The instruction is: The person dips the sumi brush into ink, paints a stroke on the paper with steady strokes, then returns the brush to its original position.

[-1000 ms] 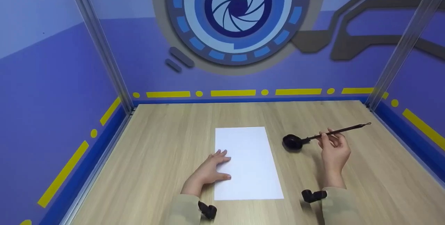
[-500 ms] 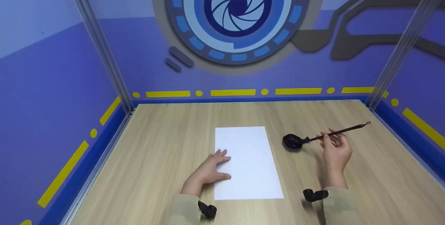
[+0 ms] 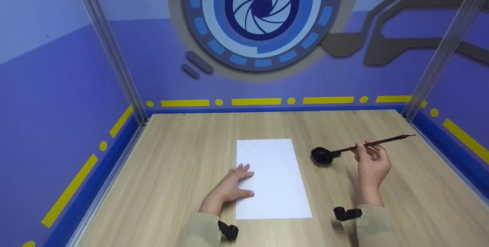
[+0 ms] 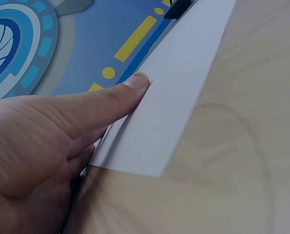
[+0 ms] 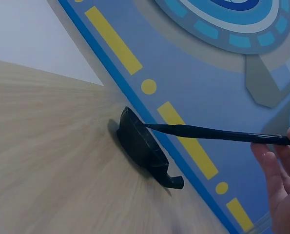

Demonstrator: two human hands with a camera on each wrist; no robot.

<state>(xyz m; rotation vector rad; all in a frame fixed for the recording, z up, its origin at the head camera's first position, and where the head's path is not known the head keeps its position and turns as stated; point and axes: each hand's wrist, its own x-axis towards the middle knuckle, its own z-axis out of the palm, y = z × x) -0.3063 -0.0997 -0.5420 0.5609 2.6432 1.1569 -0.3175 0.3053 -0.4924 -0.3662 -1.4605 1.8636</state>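
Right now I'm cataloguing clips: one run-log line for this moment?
left hand: on white paper | right hand: holds brush, tip by black dish

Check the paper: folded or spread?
Spread: the white paper lies on the table with all four corners showing in the head view, the left hand on its left edge.

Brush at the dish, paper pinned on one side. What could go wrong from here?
1. Neither hand holds the black dish, so a nudge from the brush in the right hand might slide or tip it.
2. If the bristles are wet, which I can't tell, they could drip on the table or paper.
3. The left hand is only at the paper's left side; the right side might shift.
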